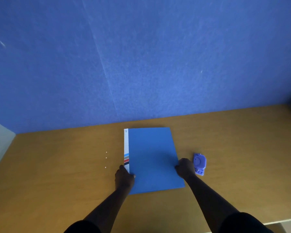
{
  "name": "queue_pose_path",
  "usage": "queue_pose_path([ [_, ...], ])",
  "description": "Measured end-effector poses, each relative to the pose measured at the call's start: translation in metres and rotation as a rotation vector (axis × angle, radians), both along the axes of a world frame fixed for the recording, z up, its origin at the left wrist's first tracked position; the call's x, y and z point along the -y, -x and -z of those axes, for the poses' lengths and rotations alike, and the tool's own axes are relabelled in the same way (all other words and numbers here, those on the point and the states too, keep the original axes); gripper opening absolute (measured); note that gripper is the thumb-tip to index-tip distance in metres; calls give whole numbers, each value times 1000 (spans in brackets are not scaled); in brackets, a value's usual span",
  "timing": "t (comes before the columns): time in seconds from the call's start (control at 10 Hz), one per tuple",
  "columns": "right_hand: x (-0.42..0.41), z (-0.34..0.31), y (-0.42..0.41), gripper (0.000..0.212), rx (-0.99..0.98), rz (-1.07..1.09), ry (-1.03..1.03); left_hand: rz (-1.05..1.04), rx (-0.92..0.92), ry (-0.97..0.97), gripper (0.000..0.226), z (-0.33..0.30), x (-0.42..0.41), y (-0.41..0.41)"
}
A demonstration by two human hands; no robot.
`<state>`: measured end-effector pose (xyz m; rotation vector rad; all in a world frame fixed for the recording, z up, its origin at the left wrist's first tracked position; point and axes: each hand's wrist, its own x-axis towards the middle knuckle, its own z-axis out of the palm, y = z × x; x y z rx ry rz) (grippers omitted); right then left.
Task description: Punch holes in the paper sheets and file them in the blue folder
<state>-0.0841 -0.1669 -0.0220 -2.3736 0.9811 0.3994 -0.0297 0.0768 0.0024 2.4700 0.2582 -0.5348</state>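
A blue folder (154,158) lies closed and flat on a brown wooden surface (57,174), a little toward the far edge and roughly midway between the left and right sides. Its long edges run away from the viewer. Along its left edge is a white spine strip (126,145) with small printed text at the far end and short bands of light blue, grey, red and black nearer the viewer.

The left hand (123,178) rests at the folder's near left corner, fingers curled against the spine edge, with the thumb side on the cover. The right hand (185,168) grips the folder's right edge toward the near end, fingers curled over it. Whether either hand has fingers under the cover cannot be told. Both forearms reach in from the near edge of the surface, with dark short sleeves at the bottom of the view.

Just beside the right hand, on its right, sits a small purple hole punch (199,163) on the surface, apart from the folder. To the left of the folder, well clear of the spine, three tiny white paper dots (106,158) lie in a loose line on the wood.

No loose paper sheets are visible. A blue fabric-like wall (141,56) rises from the far edge of the surface, and a pale wall meets it at the left.
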Motion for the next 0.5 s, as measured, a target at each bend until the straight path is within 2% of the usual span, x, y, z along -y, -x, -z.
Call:
queue_pose_path([
  [0.3,3,-17,-2,33,-17,-131,26,83,38,-76,56,-8,6,2],
  [0.4,-3,-29,-4,31,39,-190,134,233,249,-236,57,-15,10,-2],
  [0.5,-9,-46,-13,38,67,-259,275,382,460,-282,58,-22,14,-15],
])
